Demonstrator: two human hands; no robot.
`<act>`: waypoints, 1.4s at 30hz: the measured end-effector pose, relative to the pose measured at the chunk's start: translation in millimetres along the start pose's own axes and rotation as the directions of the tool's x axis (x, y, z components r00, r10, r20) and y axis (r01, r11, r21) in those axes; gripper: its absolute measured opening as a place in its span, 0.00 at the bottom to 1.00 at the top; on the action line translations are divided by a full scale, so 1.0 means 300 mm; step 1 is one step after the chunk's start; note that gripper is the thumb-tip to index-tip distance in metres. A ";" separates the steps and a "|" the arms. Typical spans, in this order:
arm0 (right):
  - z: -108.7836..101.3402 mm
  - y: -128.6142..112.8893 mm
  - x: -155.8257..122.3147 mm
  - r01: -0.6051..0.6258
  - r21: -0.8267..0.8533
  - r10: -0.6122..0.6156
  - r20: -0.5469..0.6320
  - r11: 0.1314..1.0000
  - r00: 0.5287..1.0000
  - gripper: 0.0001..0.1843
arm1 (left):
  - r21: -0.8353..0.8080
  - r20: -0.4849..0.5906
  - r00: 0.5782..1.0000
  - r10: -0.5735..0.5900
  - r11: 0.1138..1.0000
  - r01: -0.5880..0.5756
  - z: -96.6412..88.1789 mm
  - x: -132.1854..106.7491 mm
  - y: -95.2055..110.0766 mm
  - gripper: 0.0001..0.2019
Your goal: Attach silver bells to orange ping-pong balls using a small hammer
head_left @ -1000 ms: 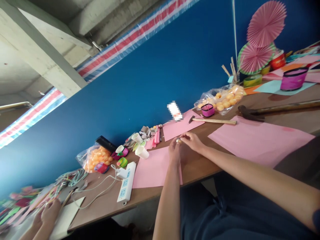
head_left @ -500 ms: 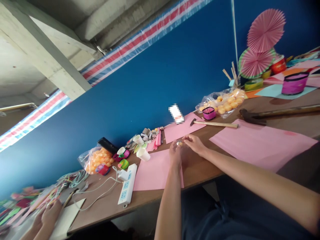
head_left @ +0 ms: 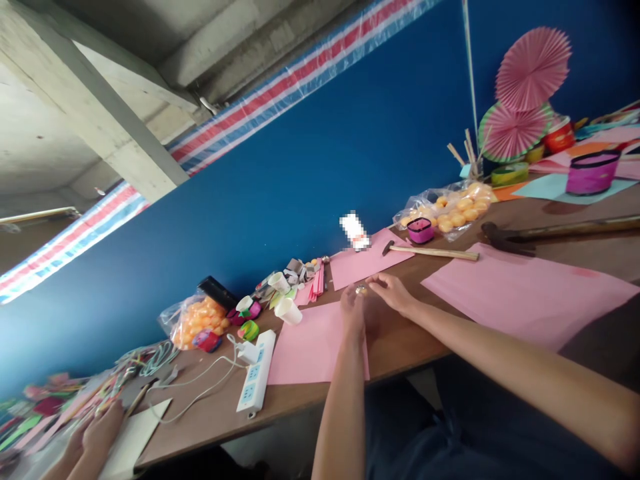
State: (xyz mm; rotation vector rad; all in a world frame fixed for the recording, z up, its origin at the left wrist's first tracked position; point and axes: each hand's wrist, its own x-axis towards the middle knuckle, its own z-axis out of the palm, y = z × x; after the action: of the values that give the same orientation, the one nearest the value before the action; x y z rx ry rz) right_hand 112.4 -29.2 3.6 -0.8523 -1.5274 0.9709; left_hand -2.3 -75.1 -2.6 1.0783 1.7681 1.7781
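Over the brown table (head_left: 400, 337), my left hand (head_left: 353, 308) has its fingers closed on a small shiny metallic ball (head_left: 361, 290). My right hand (head_left: 394, 293) is just to the right of it, a small gap from the ball. Its thumb and forefinger are drawn together in a pinch; whatever they hold is too small to make out. Below my left forearm lies a pink paper sheet (head_left: 305, 347). Behind both hands is another pink sheet (head_left: 350, 267), and a small hammer (head_left: 433, 252) rests partly on it.
A white power strip (head_left: 256, 373) and paper cups (head_left: 289, 311) stand at left. Bags of orange balls (head_left: 200, 320) sit by the blue wall. To the right are a large pink sheet (head_left: 525, 293) and a bigger hammer (head_left: 565, 230). At far left, another person's hands (head_left: 103, 427) are working.
My right hand's fingertips have drawn slightly away from the metallic ball. My left hand keeps hold of it. The whole view has shifted a little.
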 end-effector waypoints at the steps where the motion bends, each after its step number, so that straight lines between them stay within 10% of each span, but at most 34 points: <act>1: 0.001 0.002 0.000 0.001 -0.004 -0.001 -0.004 1.000 1.000 0.10 | -0.031 0.000 1.000 -0.010 0.999 0.010 0.002 0.001 -0.003 0.25; 13: 0.003 0.012 0.003 0.012 0.026 -0.013 0.008 1.000 1.000 0.08 | -0.282 0.054 0.998 -0.040 0.958 0.054 0.012 0.009 -0.030 0.25; 42: -0.002 -0.034 -0.015 -0.055 0.017 0.051 0.166 0.998 0.985 0.13 | -0.261 0.175 0.984 0.014 0.965 0.032 0.009 0.042 -0.069 0.21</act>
State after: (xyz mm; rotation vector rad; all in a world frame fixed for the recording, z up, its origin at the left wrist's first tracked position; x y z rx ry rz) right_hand 113.6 -37.2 11.1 -0.8168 -1.6390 1.1188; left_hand -12.6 -61.6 -19.9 1.0764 1.3862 1.7903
